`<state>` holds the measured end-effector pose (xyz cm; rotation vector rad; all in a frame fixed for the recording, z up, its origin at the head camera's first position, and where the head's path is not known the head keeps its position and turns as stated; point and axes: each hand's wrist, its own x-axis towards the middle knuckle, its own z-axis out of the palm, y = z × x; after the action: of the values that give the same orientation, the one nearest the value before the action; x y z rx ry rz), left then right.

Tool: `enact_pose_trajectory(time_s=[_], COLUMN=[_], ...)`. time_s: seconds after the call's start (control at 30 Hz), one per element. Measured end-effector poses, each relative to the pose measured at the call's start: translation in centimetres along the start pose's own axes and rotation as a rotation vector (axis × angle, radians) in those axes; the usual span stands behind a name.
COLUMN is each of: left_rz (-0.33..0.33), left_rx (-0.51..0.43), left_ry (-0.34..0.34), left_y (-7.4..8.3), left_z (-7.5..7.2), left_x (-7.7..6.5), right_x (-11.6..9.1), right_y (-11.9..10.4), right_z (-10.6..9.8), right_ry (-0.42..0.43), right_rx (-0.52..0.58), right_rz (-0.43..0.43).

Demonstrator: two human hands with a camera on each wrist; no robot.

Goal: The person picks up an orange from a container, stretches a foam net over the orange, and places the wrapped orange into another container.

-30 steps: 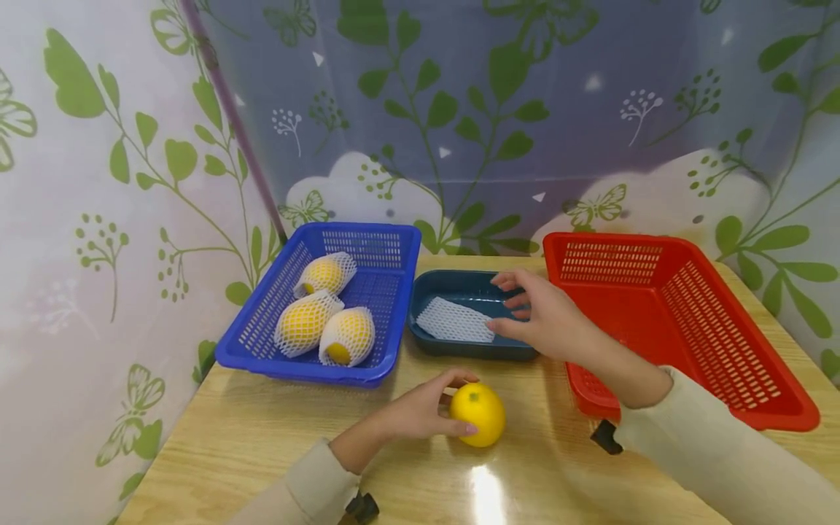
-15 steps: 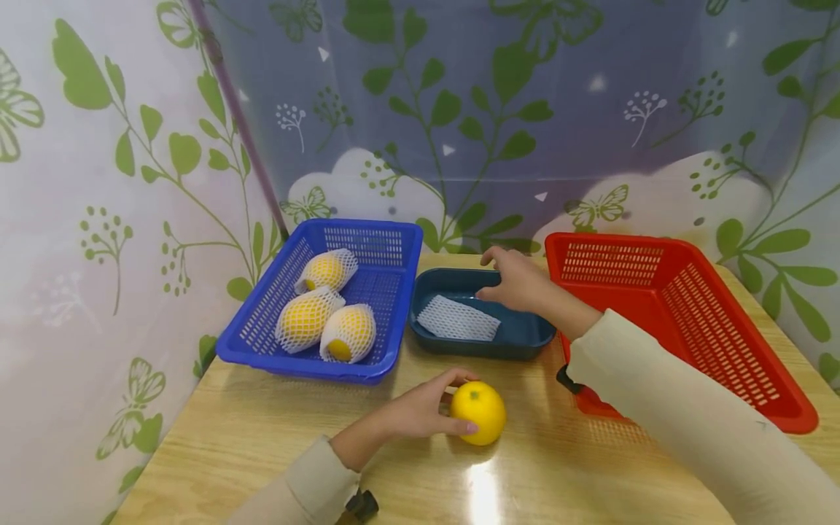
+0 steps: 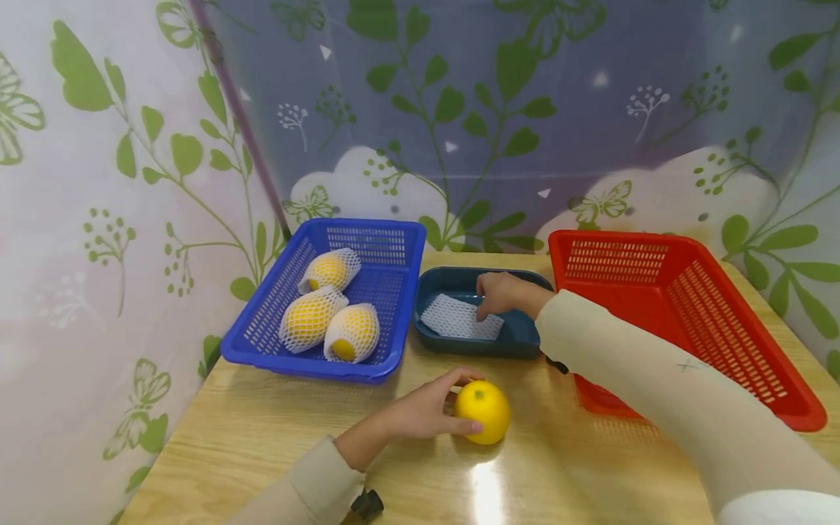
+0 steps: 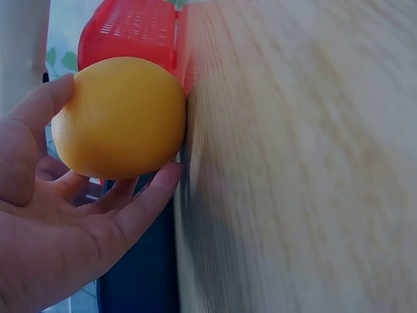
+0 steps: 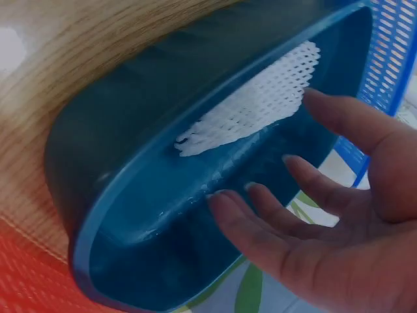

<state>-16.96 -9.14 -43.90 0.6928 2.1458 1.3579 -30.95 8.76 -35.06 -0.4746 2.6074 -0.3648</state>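
Note:
A smooth round yellow fruit sits on the table near the front, its stem scar facing up. My left hand holds it from the left, thumb and fingers curved round it; the left wrist view shows the fruit between thumb and fingertips. A flattened white foam net sleeve lies in the dark teal tray. Over that tray is my right hand, its fingers spread and loosely bent. In the right wrist view, the thumb tip is right at the edge of the net sleeve.
At the left stands a blue basket with three yellow fruits in white foam nets. A red basket stands to the right, partly behind my right sleeve. A patterned cloth hangs behind the table.
My right hand has moved left and down into the tray, toward the foam net sleeve. The left hand stays on the yellow fruit.

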Motion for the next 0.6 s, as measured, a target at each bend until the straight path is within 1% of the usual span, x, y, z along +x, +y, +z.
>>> enact_pose_trajectory(time_s=[0.1, 0.17, 0.37, 0.6], left_rz=[-0.005, -0.004, 0.001, 0.015], left_rx=[-0.014, -0.006, 0.008, 0.019], left_ry=[0.002, 0.002, 0.003, -0.003], left_y=[0.1, 0.2, 0.3, 0.0], left_z=[0.1, 0.1, 0.0, -0.2], left_x=[0.2, 0.3, 0.5, 0.2], right_x=[0.4, 0.7, 1.3, 2.2], right_y=[0.0, 0.0, 0.2, 0.8], right_z=[0.3, 0.4, 0.9, 2.3], right_ry=[-0.045, -0.060, -0.045, -0.070], right_rx=[-0.032, -0.048, -0.054, -0.076], right_rz=[0.005, 0.013, 0.040, 0.052])
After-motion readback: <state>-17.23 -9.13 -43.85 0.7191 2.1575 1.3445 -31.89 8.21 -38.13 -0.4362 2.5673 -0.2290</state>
